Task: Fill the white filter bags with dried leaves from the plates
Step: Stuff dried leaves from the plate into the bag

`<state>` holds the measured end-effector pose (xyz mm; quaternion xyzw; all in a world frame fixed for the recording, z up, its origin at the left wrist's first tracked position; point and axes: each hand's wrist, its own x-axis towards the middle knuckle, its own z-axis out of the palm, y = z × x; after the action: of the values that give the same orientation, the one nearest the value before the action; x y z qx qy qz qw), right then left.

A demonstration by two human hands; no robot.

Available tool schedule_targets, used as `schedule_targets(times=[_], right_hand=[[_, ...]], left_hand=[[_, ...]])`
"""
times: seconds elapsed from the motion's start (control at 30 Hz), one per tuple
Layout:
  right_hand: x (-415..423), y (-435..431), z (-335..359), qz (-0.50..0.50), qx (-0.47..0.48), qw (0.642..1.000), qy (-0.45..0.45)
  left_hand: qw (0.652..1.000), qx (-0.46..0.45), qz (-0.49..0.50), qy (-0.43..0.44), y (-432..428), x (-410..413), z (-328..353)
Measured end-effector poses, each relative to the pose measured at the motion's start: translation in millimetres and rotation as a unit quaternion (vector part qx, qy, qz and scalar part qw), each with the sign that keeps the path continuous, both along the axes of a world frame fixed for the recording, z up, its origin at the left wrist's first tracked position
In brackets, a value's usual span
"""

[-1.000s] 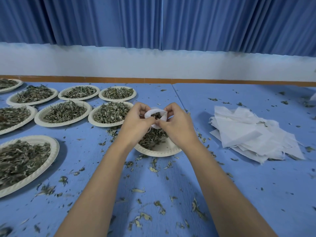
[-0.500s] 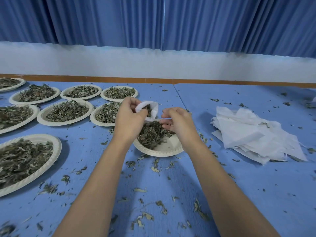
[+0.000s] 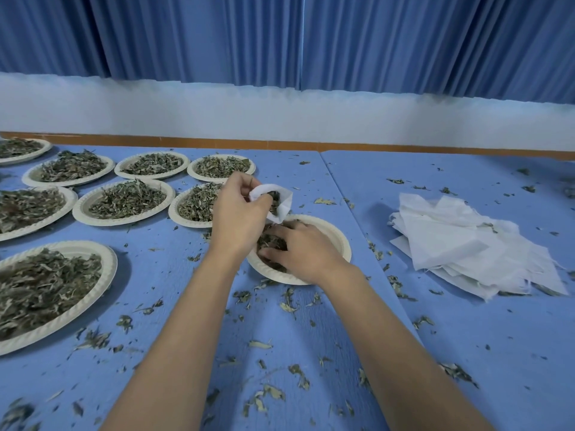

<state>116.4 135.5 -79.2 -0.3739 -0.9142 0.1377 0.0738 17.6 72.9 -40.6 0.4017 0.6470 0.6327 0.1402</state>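
- Now, the filter bag (image 3: 280, 199): white, mouth up and open, dark leaves already inside. It hangs just above the far-left rim of the nearest plate (image 3: 337, 241).
- Left hand (image 3: 238, 217) pinches the bag's mouth edge between thumb and fingers, holding it open over the plate.
- Right hand (image 3: 303, 251) is down in that plate, fingers curled into the dried leaves (image 3: 270, 241); I judge it is gathering a pinch, but I cannot tell whether it has closed on any yet.
- That plate is running low: bare white shows on its right side.
- Further left, eight more plates (image 3: 124, 202) heaped with leaves, in rows. One sits partly behind the left hand.
- Right of the working plate, well apart, a loose stack of empty bags (image 3: 466, 244).
- Blue table (image 3: 404, 353) is strewn with stray leaf bits all around the forearms.
- Risks, as I read it: the bag is soft and held on one side only, so the mouth may sag shut and the next pinch spill over the rim onto the table.
- An overlarge pinch would shed brittle bits on the lift.
- The right forearm lies close to the plate's near rim; a nudge could tip it.
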Motion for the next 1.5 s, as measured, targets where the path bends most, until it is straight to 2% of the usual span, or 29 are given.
schedule_targets(times=[0.17, 0.37, 0.6, 0.77, 0.87, 0.93, 1.03, 1.2, 1.3, 1.5], right_hand=[[11.0, -0.2, 14.0, -0.004, 0.007, 1.0, -0.008], [24.5, 1.5, 22.4, -0.005, -0.012, 0.999, 0.039], [29.6, 5.2, 23.9, -0.048, -0.009, 0.997, 0.055], [26.8, 5.0, 12.2, -0.078, 0.031, 0.993, 0.087], [28.8, 4.9, 10.7, -0.084, 0.021, 0.989, 0.12], [33.5, 6.9, 15.1, -0.086, 0.002, 0.981, 0.174], [44.2, 13.0, 28.0, -0.091, -0.079, 0.957, 0.263], [59.5, 13.7, 37.5, -0.051, -0.166, 0.956, 0.236], [64.9, 13.0, 38.9, -0.03, -0.201, 0.947, 0.248], [71.5, 17.5, 42.6, -0.007, -0.286, 0.892, 0.349]], left_hand=[[1.0, 0.015, -0.01, -0.02, 1.0, 3.5, -0.5], [0.998, 0.032, -0.004, -0.056, 1.6, 3.6, -1.1], [0.997, 0.045, 0.003, -0.062, 6.0, 2.1, -6.1], [0.996, 0.05, -0.003, -0.073, 9.6, 5.7, -11.9], [0.997, 0.047, -0.004, -0.056, 10.8, 7.2, -18.9], [0.998, 0.042, -0.006, -0.046, 12.0, 7.9, -23.2], [0.998, 0.041, -0.013, -0.052, 13.2, 9.8, -25.9], [0.996, 0.028, -0.021, -0.081, 13.9, 11.4, -23.8], [0.996, 0.023, -0.024, -0.083, 13.0, 11.5, -22.4], [0.999, 0.0, -0.017, -0.033, 13.5, 13.0, -24.3]])
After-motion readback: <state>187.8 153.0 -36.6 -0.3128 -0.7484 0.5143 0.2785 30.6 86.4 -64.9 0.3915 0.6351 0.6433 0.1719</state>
